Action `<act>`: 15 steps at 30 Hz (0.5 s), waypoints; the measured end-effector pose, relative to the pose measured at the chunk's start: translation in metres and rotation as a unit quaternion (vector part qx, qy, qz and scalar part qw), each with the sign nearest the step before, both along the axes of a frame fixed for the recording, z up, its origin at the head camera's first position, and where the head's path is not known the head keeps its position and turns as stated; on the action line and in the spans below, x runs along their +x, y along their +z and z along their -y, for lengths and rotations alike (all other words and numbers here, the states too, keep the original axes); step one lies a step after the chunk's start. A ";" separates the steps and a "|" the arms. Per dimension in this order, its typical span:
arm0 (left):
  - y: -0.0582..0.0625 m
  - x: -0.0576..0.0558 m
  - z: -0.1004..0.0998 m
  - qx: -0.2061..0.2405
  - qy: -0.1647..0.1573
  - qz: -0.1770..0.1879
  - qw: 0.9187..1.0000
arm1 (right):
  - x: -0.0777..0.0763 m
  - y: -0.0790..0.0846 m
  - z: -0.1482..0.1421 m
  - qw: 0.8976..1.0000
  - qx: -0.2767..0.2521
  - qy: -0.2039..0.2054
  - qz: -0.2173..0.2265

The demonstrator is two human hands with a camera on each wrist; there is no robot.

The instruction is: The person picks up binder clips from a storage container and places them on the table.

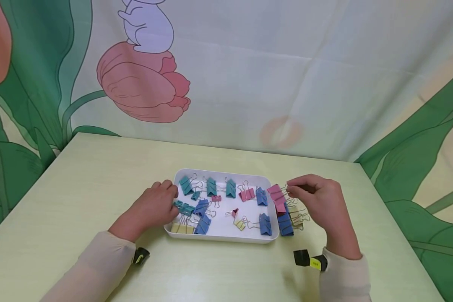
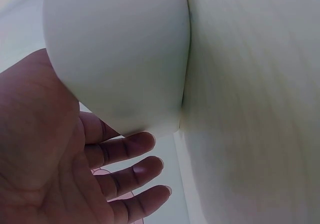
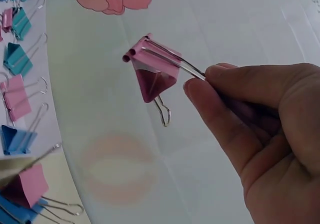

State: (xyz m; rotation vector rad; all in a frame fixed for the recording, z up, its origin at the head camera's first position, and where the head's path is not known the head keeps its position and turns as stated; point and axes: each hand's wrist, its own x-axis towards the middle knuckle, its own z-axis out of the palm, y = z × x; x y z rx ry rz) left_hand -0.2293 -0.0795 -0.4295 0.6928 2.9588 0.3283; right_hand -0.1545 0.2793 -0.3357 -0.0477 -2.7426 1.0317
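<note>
In the right wrist view, my right hand [image 3: 270,119] pinches one wire handle of a pink binder clip [image 3: 159,66] between thumb and index finger. The clip hangs clear of other clips there, its second handle pointing down. From the head view, this right hand [image 1: 322,203] is just right of a white tray [image 1: 226,239]. My left hand [image 1: 154,207] holds the tray's left end at the rim. In the left wrist view its outer fingers extend loosely past the tray wall [image 2: 120,58]; the thumb is hidden.
Inside the tray lie teal clips [image 1: 230,188], blue clips [image 1: 265,224], pink clips [image 1: 246,194] and yellow clips [image 1: 183,228], of mixed sizes. Against its right side sit more clips, among them a blue clip [image 1: 285,225] and yellow clips [image 1: 296,216]. A printed curtain [image 1: 230,84] hangs behind the table.
</note>
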 end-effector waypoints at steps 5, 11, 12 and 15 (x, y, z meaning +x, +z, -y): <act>0.000 0.000 0.000 0.000 0.001 0.000 1.000 | 0.001 0.001 -0.017 0.999 -0.016 -0.031 -0.006; -0.001 -0.001 0.000 0.000 0.002 0.002 1.000 | -0.001 -0.004 -0.037 0.995 -0.043 -0.082 0.027; 0.000 -0.001 0.000 0.000 0.002 0.003 1.000 | -0.003 -0.006 -0.040 0.994 -0.047 -0.090 0.032; -0.001 -0.001 0.000 0.000 0.001 0.003 1.000 | -0.007 -0.013 -0.048 0.991 -0.062 -0.109 0.036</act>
